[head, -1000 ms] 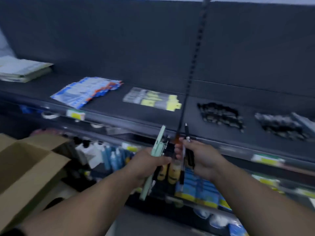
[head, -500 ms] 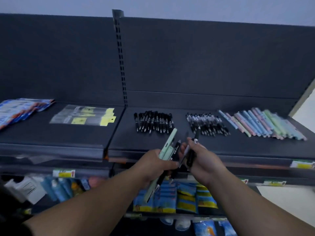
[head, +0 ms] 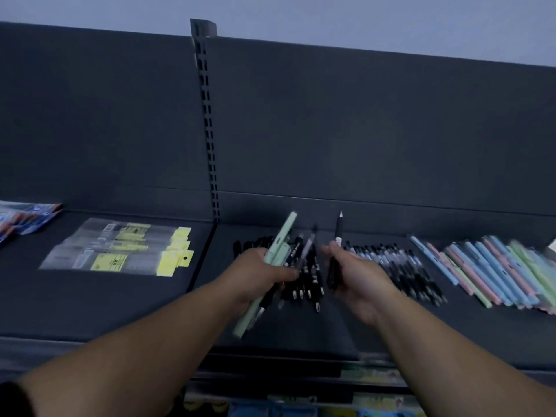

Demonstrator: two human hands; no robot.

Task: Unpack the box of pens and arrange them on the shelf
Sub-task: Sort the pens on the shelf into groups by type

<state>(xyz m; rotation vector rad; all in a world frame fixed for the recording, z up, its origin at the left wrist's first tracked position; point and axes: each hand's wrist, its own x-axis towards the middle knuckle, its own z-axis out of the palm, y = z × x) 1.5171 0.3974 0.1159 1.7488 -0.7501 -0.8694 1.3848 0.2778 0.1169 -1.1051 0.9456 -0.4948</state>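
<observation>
the left hand (head: 258, 270) is closed around a bunch of pens (head: 287, 254), and a long green pen (head: 278, 245) sticks out above and below the fist. the right hand (head: 358, 273) has its fingers (head: 332, 248) wrapped round one black pen (head: 334, 266), with the silver tip pointing up. both hands hang just over the dark shelf (head: 126, 305), above a row of black pens (head: 307, 281) that already lies there.

the pens look light, thin and stiff, so they should not bend or break from a soft squeeze. they look like smooth plastic (a bit slippery), and a round pen may roll away when it is put down. the best place to hold one is around the middle, where the black pen seems to have a thicker grip part. the bunch in the left hand could slide apart if the fist gets loose.

more dark pens (head: 400, 266) lie to the right, and next to them are pastel pens (head: 493, 269) in blue, pink and green, side by side. to the left are flat clear packets with yellow tags (head: 120, 251); they look shiny and thin. the shelf top looks flat and dull, not glossy. the picture is a little blurry near the hands, so i cannot count the pens in the bunch.
</observation>
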